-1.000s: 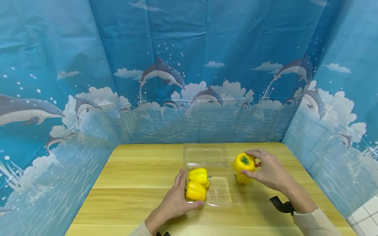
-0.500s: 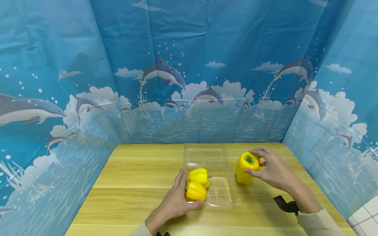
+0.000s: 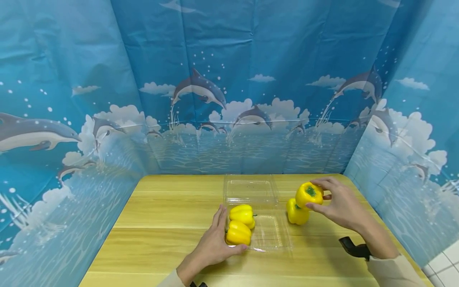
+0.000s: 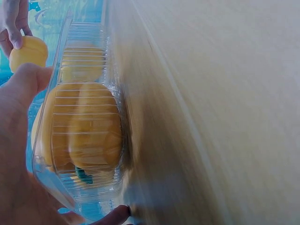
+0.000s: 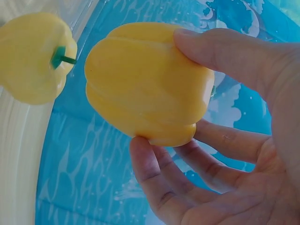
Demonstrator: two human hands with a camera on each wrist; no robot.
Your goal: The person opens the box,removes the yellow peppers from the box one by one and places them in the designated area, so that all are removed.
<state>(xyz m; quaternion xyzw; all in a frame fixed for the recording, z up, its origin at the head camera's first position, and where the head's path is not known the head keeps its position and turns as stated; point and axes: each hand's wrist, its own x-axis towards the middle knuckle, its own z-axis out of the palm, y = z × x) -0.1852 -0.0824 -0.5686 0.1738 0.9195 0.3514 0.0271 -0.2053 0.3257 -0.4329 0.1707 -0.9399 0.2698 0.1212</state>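
In the head view my right hand (image 3: 342, 203) holds a yellow bell pepper (image 3: 307, 194) by its sides, thumb opposite the fingers. A second loose yellow bell pepper (image 3: 297, 213) sits on the table just below it; the right wrist view shows a gap between the two. My left hand (image 3: 215, 241) grips the near left corner of a clear plastic clamshell container (image 3: 270, 235), thumb at the front side and fingers along the left side. Inside its left half lie a rear yellow pepper (image 3: 242, 215) and a front yellow pepper (image 3: 238, 233).
The container's clear lid (image 3: 249, 190) lies folded back behind the base. All of it stands on a wooden table (image 3: 172, 223). A blue dolphin-print curtain (image 3: 229, 147) surrounds the table at the back and both sides.
My right hand has raised its pepper and carried it right, away from the one beneath, which shows more fully now. The left hand and the container have stayed in place.
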